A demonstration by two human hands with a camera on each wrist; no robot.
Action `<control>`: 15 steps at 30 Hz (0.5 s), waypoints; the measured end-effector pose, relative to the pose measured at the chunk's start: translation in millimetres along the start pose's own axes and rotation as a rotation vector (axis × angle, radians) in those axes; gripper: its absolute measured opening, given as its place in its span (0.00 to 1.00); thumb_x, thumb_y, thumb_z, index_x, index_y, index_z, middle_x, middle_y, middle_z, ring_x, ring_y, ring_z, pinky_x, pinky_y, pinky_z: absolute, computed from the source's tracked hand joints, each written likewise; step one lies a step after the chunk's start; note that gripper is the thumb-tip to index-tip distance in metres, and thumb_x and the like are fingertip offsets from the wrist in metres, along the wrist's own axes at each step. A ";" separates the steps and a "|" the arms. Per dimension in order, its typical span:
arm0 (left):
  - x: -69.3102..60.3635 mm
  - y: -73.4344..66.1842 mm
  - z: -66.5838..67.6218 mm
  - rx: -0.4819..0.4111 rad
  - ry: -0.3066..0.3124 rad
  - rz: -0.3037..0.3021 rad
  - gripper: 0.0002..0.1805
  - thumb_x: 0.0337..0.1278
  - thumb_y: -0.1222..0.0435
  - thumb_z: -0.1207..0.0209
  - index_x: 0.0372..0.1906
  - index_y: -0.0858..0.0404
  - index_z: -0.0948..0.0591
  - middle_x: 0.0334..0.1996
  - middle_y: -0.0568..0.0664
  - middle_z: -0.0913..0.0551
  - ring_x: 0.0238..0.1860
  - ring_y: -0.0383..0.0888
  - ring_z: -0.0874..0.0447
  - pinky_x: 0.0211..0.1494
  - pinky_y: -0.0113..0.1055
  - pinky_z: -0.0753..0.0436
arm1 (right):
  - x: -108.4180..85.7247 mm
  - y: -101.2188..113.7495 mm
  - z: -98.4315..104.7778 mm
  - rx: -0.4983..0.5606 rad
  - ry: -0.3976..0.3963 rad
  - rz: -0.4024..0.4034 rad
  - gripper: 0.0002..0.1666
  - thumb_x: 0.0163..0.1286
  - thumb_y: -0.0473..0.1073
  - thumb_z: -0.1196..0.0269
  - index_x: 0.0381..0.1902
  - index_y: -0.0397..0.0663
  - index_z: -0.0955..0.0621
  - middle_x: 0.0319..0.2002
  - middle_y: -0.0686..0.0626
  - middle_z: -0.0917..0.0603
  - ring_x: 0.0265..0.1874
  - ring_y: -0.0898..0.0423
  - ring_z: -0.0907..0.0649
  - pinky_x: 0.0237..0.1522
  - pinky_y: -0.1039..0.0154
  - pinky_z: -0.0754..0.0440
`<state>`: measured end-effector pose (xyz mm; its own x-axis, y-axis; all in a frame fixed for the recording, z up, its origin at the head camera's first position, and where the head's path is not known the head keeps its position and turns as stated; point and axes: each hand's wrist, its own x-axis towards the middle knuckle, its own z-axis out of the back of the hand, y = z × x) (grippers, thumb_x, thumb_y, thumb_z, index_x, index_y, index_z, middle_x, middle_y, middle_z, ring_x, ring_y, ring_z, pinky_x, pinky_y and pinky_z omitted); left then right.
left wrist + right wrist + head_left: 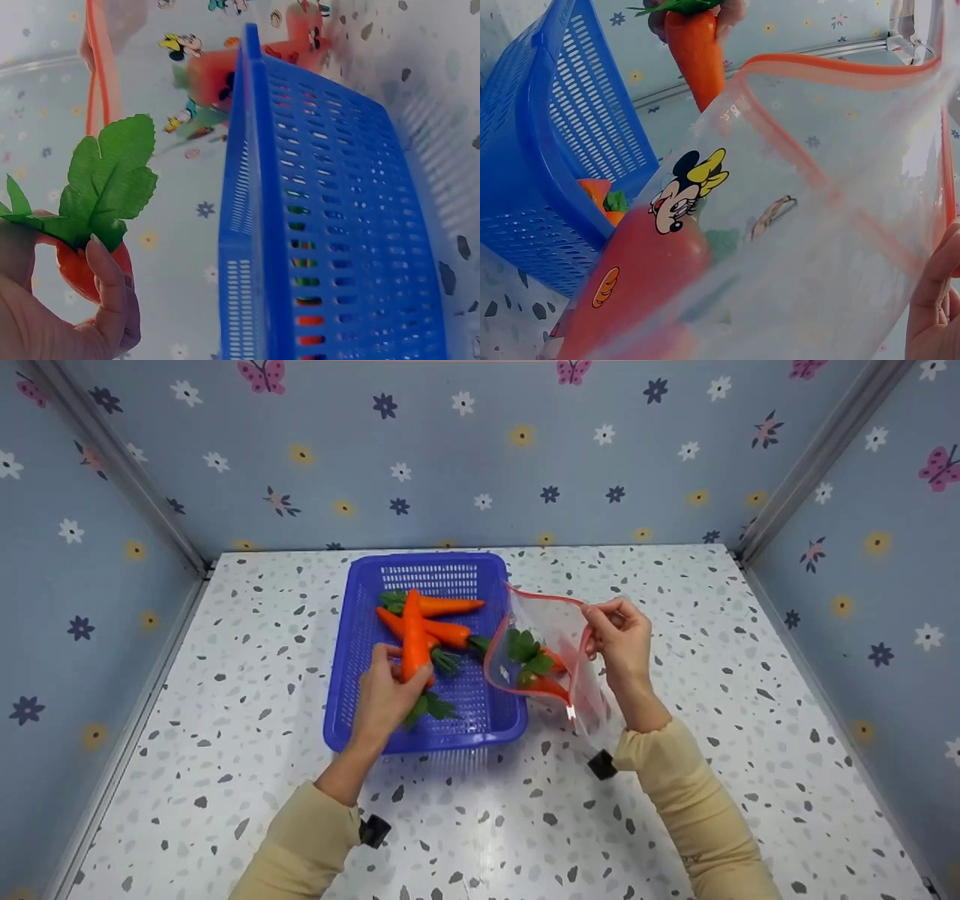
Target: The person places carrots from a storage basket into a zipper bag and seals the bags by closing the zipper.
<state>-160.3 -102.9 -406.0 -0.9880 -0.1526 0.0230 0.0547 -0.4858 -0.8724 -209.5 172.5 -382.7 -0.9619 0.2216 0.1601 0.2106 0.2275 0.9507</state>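
Observation:
My left hand [386, 690] grips an orange carrot [414, 637] near its leafy top, holding it above the blue basket [335, 682]. In the left wrist view, the thumb and fingers wrap the carrot's top end [79, 274] beside its green leaves [109, 176]. My right hand [621, 637] pinches the red-edged rim of a clear zip bag [544, 615], whose mouth gapes toward the basket. Inside the bag lie orange-red vegetables [645, 277] with green leaves. Other carrots [450, 605] rest in the basket. Cartoon prints show on the bag in the right wrist view.
The basket and bag stand side by side on a white speckled table [247, 697]. Flower-patterned walls [465, 457] enclose the table at the back and both sides. A black wrist device [602, 765] sits by each sleeve.

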 end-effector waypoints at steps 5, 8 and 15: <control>-11.2 -9.7 -3.7 -0.021 -0.002 -0.102 0.23 0.47 0.59 0.41 0.47 0.64 0.33 0.26 0.53 0.24 0.21 0.45 0.30 0.24 0.32 0.28 | -0.5 1.0 0.5 0.004 0.003 0.008 0.04 0.58 0.29 0.42 0.25 0.39 0.26 0.13 0.46 0.26 0.05 0.59 0.31 0.07 0.71 0.34; -18.0 -14.8 -5.8 -0.045 0.002 -0.169 0.22 0.46 0.60 0.40 0.46 0.63 0.32 0.24 0.52 0.26 0.20 0.44 0.31 0.23 0.32 0.29 | -0.8 1.6 0.7 0.003 0.002 0.006 0.04 0.58 0.30 0.41 0.25 0.39 0.26 0.13 0.46 0.26 0.05 0.59 0.31 0.07 0.71 0.34; -31.9 -27.5 -10.7 -0.109 0.044 -0.301 0.20 0.43 0.63 0.39 0.45 0.61 0.29 0.23 0.50 0.27 0.19 0.42 0.32 0.19 0.32 0.30 | -1.0 1.4 0.8 -0.004 0.000 0.011 0.04 0.58 0.30 0.40 0.26 0.38 0.26 0.14 0.46 0.26 0.05 0.59 0.31 0.07 0.71 0.34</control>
<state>-131.8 -75.5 -388.0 -0.9628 0.0225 0.2691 -0.2545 -0.4084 -0.8766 -208.2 173.3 -381.8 -0.9597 0.2237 0.1702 0.2200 0.2209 0.9501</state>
